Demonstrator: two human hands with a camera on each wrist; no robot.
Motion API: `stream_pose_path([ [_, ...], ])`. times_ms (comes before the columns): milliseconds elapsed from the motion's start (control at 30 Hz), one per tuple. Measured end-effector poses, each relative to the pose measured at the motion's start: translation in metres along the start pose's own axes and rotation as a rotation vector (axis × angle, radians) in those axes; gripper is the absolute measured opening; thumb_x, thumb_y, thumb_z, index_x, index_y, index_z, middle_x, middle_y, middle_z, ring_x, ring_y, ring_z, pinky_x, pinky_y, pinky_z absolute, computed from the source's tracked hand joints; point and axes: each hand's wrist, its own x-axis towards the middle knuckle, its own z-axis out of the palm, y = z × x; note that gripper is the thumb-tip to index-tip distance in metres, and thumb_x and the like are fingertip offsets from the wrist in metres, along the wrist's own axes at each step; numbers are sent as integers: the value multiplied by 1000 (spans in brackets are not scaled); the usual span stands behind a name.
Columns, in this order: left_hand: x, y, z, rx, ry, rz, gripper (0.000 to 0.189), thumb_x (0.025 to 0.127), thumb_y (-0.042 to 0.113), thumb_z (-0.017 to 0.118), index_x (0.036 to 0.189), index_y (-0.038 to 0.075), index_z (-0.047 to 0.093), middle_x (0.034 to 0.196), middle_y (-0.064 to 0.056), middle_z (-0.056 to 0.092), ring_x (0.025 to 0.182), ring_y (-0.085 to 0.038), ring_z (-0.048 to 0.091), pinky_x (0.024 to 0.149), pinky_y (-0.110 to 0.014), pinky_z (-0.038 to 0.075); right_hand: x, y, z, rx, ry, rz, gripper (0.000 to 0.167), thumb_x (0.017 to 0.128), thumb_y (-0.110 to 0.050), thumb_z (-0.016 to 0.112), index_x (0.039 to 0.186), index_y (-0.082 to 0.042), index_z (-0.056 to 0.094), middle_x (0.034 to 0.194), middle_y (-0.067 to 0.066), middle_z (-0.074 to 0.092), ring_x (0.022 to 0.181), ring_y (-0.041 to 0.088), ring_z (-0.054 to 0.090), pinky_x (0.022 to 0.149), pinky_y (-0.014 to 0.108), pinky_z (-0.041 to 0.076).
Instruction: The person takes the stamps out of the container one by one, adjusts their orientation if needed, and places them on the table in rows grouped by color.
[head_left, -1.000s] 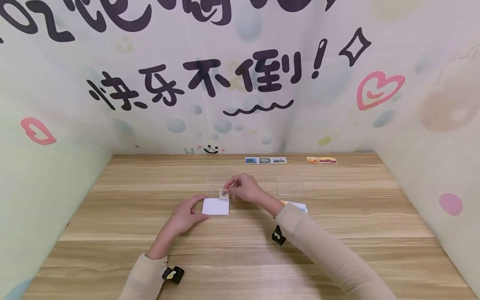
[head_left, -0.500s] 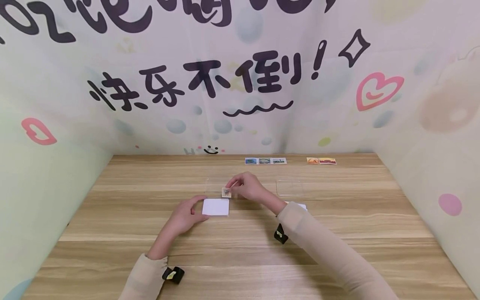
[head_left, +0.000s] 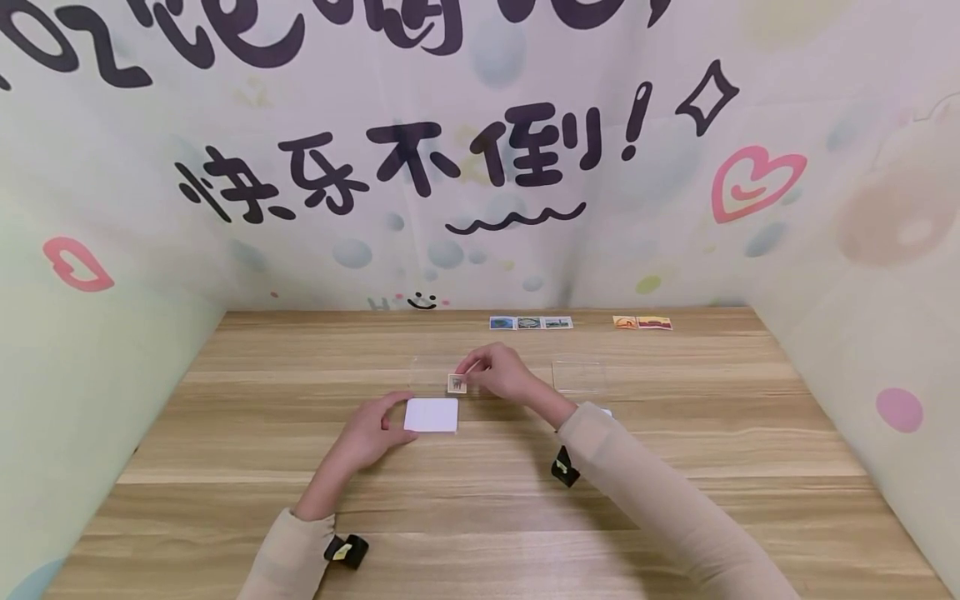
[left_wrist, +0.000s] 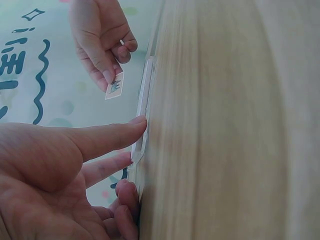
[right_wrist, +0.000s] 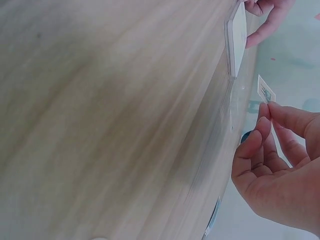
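Note:
My left hand (head_left: 371, 429) holds a flat clear box with a white card top (head_left: 432, 415) on the table, thumb at its near edge and fingers at its far edge. In the left wrist view the thumb lies along the side of the thin box (left_wrist: 145, 97). My right hand (head_left: 502, 372) pinches a small stamp (head_left: 457, 383) by one corner, between thumb and index finger, just beyond the box's far right corner. The right wrist view shows the stamp (right_wrist: 266, 89) raised over the table, a dark figure on its white-bordered face.
A clear plastic lid (head_left: 429, 372) lies behind the white box, partly behind the right hand. Another clear case (head_left: 578, 377) lies to the right. Three stamps (head_left: 529, 322) and two orange ones (head_left: 642, 322) line the table's back edge. The right sleeve (head_left: 600, 433) mostly covers a white-and-blue thing.
My right hand has drawn slightly to the right and away with the stamp, leaving the box's far right corner uncovered. The left hand stays in place on the box.

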Motion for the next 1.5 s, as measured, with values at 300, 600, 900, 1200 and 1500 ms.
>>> stream_pose_path([
  [300, -1, -1, 1, 5, -1, 5, 58, 88, 8, 82, 141, -2, 61, 73, -6, 44, 63, -19, 39, 59, -30, 34, -1, 1, -3, 16, 13, 7, 11, 97, -1, 71, 105, 3, 79, 86, 10, 74, 69, 15, 57, 59, 21, 45],
  [600, 0, -1, 1, 6, 1, 8, 58, 88, 7, 82, 141, -2, 61, 75, -6, 44, 65, -19, 39, 60, -31, 34, 1, 2, -7, 1, 24, -9, 11, 97, -2, 71, 104, 3, 79, 87, 10, 75, 69, 19, 61, 59, 21, 47],
  [900, -1, -1, 1, 4, -1, 6, 58, 89, 8, 82, 142, -1, 60, 76, -7, 44, 65, -20, 39, 60, -31, 34, 2, 5, -11, 4, 36, 11, 12, 98, -1, 70, 105, 3, 79, 88, 11, 75, 71, 21, 62, 59, 21, 47],
  [1200, 0, -2, 0, -1, -5, 11, 58, 89, 9, 82, 142, -1, 61, 73, -5, 44, 63, -18, 39, 59, -30, 35, 1, 4, -16, -10, 47, 21, 12, 98, -2, 70, 105, 2, 79, 88, 9, 74, 69, 18, 60, 59, 21, 45],
  [1500, 0, -4, 0, -6, -11, 11, 58, 88, 8, 82, 142, -1, 61, 72, -4, 43, 61, -18, 39, 58, -29, 35, 2, 8, -22, -24, 56, 16, 12, 99, -3, 70, 106, 3, 78, 91, 12, 76, 71, 22, 63, 60, 22, 47],
])
